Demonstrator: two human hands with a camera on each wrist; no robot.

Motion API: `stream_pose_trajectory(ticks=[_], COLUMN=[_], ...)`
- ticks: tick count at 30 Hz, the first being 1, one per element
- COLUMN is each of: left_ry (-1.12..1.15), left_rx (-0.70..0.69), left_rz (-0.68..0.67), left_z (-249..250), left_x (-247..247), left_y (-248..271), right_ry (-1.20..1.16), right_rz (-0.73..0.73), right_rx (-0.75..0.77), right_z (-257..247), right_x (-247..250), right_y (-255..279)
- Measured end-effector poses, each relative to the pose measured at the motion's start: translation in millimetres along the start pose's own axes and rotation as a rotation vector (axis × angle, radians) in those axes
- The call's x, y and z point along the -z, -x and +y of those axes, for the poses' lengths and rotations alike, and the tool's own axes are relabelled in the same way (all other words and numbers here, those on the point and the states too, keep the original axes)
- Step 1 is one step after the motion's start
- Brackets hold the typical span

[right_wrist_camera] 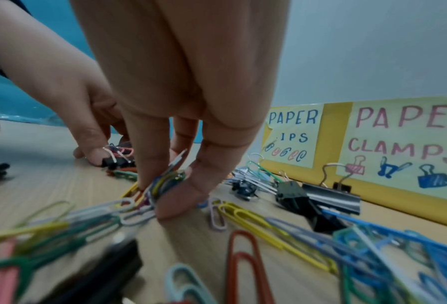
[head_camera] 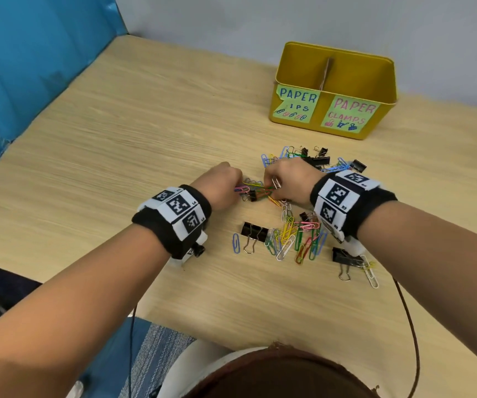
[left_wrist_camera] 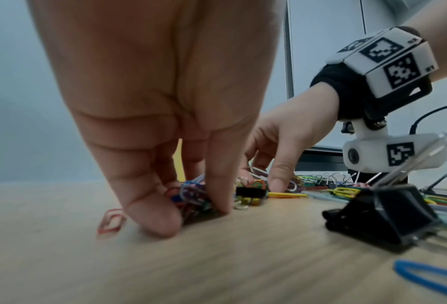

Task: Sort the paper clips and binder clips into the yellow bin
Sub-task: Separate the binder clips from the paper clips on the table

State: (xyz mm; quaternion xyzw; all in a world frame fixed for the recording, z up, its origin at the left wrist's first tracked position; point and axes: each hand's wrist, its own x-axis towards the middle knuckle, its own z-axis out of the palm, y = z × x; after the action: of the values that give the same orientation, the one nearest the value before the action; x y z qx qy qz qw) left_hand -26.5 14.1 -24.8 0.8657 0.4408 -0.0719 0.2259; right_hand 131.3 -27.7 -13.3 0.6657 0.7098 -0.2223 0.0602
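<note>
Coloured paper clips (head_camera: pixel 292 234) and black binder clips (head_camera: pixel 254 229) lie scattered on the wooden table (head_camera: pixel 116 139). My left hand (head_camera: pixel 221 185) is down on the table, its fingers pinching a bunch of coloured paper clips (left_wrist_camera: pixel 194 193). My right hand (head_camera: pixel 286 179) faces it, thumb and fingers gripping another bunch of paper clips (right_wrist_camera: pixel 162 185). The yellow bin (head_camera: pixel 333 90) stands at the back right, with a cardboard divider and two labels, "PAPER ..IPS" (head_camera: pixel 296 103) on the left and "PAPER CLAMPS" (head_camera: pixel 349 113) on the right.
A blue panel (head_camera: pixel 30 67) borders the table's left side and a grey wall (head_camera: pixel 317 18) stands behind the bin. More binder clips (head_camera: pixel 320 159) lie between my hands and the bin. Cables (head_camera: pixel 409 326) hang from my wrists at the near table edge.
</note>
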Motion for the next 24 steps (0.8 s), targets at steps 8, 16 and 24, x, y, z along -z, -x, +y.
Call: stream_pose_trajectory(ticks=[8,16,24], left_ry=[0.198,0.645,0.558], left_rx=[-0.007,-0.067,0.021], left_rz=[-0.001,0.175,0.454], left_z=[-4.8,24.7,70.7], left_x=[13.3,73.6,120.1], left_y=[-17.2,-63.2,-129.0], right_ry=[-0.748,-1.301,-1.224], right_rz=[-0.002,0.376,0.665], right_rx=[-0.206,-0.135,-0.311], right_z=[27.0,44.5,58.8], right_x=[12.1,95.0,132.1], right_y=[6.6,-4.9,-69.2])
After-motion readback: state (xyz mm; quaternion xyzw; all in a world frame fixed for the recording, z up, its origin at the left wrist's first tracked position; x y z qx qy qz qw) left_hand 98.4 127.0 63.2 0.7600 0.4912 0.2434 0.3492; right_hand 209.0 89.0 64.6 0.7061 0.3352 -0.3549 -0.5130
